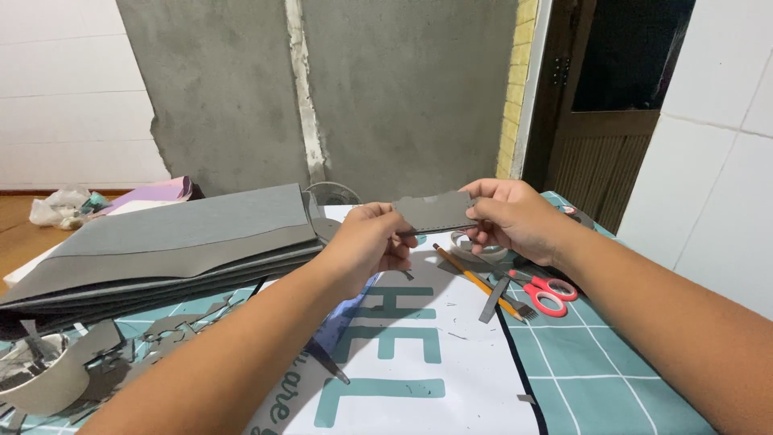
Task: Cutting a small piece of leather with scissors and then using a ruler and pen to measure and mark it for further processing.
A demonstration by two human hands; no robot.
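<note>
Near the desk's (612, 362) left corner we pass a tape roll (36, 379); mid-desk, pencil (477, 282) and red scissors (546, 292). Above them our left hand (372, 242) and right hand (509, 217) pinch a grey card piece (435, 213) by its ends; grey sheets (177, 242) stack along the left edge.
</note>
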